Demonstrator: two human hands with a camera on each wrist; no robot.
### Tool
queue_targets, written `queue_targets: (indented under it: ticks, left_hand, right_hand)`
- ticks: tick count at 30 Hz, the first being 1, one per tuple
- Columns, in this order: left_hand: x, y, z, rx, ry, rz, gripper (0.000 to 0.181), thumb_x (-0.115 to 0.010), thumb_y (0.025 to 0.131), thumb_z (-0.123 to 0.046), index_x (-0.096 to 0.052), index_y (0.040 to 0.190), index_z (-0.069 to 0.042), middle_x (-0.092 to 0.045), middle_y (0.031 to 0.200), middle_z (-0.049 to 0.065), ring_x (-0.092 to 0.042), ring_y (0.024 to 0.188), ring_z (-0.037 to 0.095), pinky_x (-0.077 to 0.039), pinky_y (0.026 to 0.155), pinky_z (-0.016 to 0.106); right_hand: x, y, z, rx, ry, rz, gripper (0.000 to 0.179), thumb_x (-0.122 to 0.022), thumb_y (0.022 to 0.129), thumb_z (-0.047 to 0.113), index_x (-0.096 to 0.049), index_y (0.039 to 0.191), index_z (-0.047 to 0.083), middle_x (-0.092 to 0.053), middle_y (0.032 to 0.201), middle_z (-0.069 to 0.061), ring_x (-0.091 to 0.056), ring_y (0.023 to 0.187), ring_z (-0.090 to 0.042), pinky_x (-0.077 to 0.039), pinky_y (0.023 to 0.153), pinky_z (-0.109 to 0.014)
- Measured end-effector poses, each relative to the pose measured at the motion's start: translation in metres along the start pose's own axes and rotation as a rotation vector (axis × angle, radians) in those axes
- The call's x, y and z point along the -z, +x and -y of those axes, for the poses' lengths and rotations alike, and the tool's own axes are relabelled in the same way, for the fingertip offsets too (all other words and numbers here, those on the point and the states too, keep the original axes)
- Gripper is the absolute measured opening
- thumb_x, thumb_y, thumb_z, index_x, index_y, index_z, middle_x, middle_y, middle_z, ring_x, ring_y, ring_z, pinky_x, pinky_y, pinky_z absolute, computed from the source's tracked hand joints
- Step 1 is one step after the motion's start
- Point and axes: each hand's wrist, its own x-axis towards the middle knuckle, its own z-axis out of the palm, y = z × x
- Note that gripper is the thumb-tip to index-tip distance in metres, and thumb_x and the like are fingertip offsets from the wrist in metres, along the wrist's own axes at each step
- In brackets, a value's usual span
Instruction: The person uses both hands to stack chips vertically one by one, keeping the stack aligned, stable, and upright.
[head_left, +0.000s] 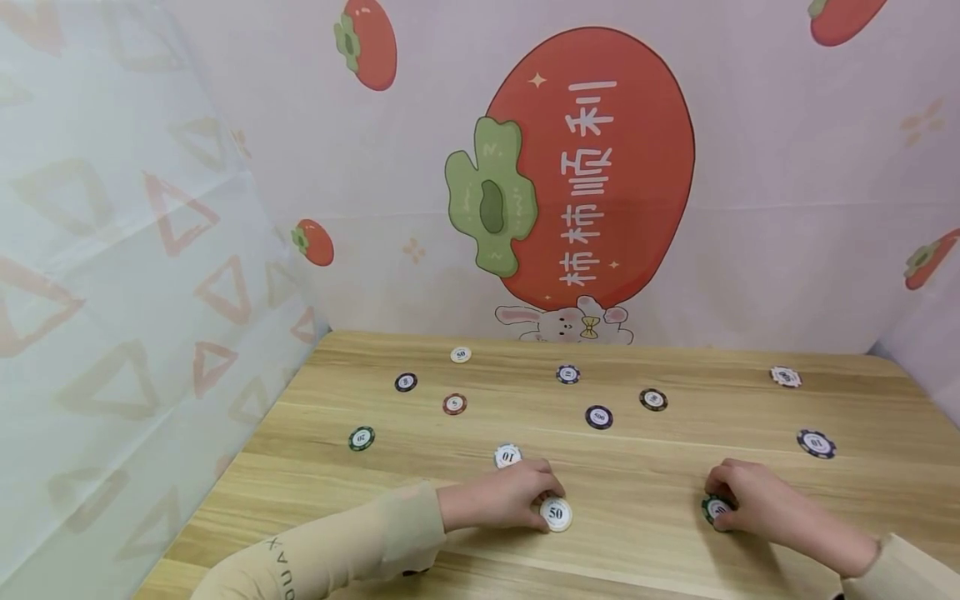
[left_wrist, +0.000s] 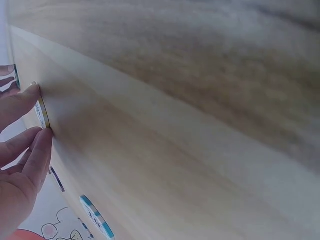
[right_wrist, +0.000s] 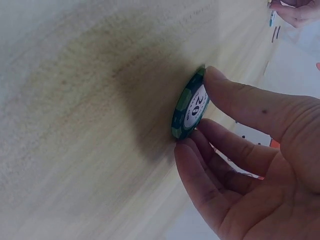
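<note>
With thumb and fingertips my left hand (head_left: 510, 496) pinches a white 50 poker chip (head_left: 557, 514) by its edge, near the front of the wooden table. The left wrist view shows a yellowish rim on this chip (left_wrist: 41, 114), close to the tabletop. Just behind that hand lies a white-and-blue 10 chip (head_left: 507, 454), partly covered by it in the head view. Farther right, my right hand (head_left: 776, 510) pinches a green 20 chip (right_wrist: 192, 106) between thumb and fingers. That chip is tilted in the right wrist view, its shadow on the wood beside it.
Several chips lie flat and spread across the table (head_left: 637, 467): a green 20 chip (head_left: 362, 438) at left, a red 5 chip (head_left: 454, 404), a purple 500 chip (head_left: 599, 417) and a dark 10 chip (head_left: 816, 443) at right. A printed cloth (head_left: 390, 167) hangs behind.
</note>
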Motion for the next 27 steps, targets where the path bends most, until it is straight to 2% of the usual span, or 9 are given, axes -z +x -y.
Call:
queue_targets:
  ticks: [4,7,15,23,27]
  left_hand:
    - [-0.001,0.002,-0.003,-0.003,0.013,-0.006,0.038,-0.077,0.072,-0.024,-0.065,0.105,-0.013,-0.055,0.092,-0.009,-0.045,0.08,-0.003,-0.036,0.071,0.007]
    - [-0.003,0.002,-0.004,-0.015,0.028,-0.017,0.037,-0.077,0.071,-0.024,-0.065,0.105,-0.013,-0.055,0.091,-0.009,-0.045,0.08,-0.003,-0.035,0.071,0.007]
    - [-0.002,0.005,-0.009,-0.056,0.078,-0.034,0.037,-0.077,0.071,-0.028,-0.066,0.104,-0.014,-0.055,0.089,-0.01,-0.044,0.075,-0.005,-0.032,0.068,0.004]
    - [-0.002,0.007,-0.014,-0.043,0.066,-0.023,0.037,-0.077,0.071,-0.028,-0.065,0.104,-0.014,-0.055,0.089,-0.01,-0.045,0.075,-0.006,-0.033,0.067,0.003]
    - [-0.002,0.007,-0.015,-0.052,0.053,-0.022,0.037,-0.077,0.071,-0.027,-0.065,0.103,-0.013,-0.055,0.089,-0.01,-0.045,0.076,-0.006,-0.033,0.067,0.003]
  right_hand:
    - [0.001,0.001,0.001,-0.042,-0.002,0.019,0.03,-0.082,0.062,0.017,-0.061,0.081,0.008,-0.049,0.073,0.004,-0.04,0.065,-0.007,-0.038,0.056,-0.025]
    - [0.0,0.001,0.002,-0.057,0.0,0.002,0.031,-0.082,0.06,0.017,-0.061,0.08,0.008,-0.048,0.074,0.003,-0.04,0.065,-0.007,-0.039,0.057,-0.025]
    - [0.0,0.001,0.005,-0.01,-0.019,-0.079,0.027,-0.08,0.059,0.006,-0.056,0.069,0.012,-0.044,0.069,0.005,-0.038,0.06,-0.005,-0.035,0.052,-0.023]
    - [0.011,-0.001,0.006,0.013,0.082,-0.021,0.022,-0.075,0.067,0.004,-0.056,0.068,0.015,-0.047,0.063,0.008,-0.038,0.057,-0.001,-0.036,0.049,-0.021]
    - [0.015,-0.001,0.004,0.064,0.105,-0.001,0.018,-0.073,0.07,0.005,-0.059,0.069,0.015,-0.049,0.065,0.011,-0.038,0.057,0.001,-0.037,0.049,-0.02]
